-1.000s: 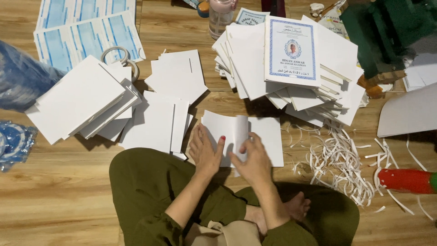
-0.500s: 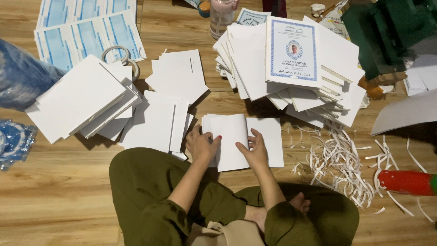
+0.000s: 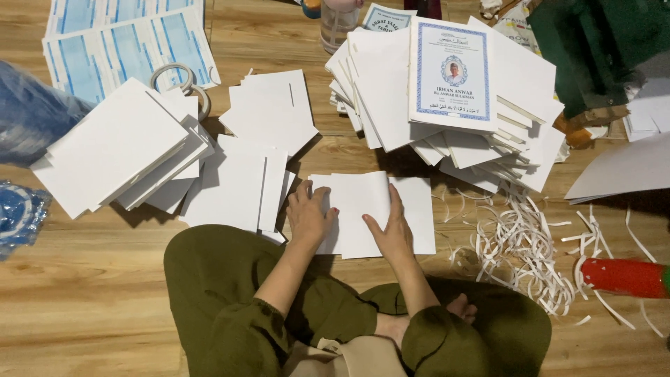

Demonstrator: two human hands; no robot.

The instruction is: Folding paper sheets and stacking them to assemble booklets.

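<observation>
Seated cross-legged on the wooden floor [image 3: 105, 293], a person presses a white folded sheet [image 3: 370, 209] flat. Both the left hand [image 3: 310, 216] and right hand [image 3: 391, 230] lie open, palms down, gripping nothing.

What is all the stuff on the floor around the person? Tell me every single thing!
open booklet: one, white, on the floor under both hands
booklet stack: one pile, white, far left
loose booklets: several, white, left of the open one
big booklet pile: one heap, white, top one with a blue-framed cover, upper middle
printed sheets: several, blue and white, upper left
tape rings: two, pale, by the sheets
paper strips: many, white, right
tube: one, red, far right
floor: wooden, brown
left hand: pressing the left page
right hand: pressing the middle fold
</observation>
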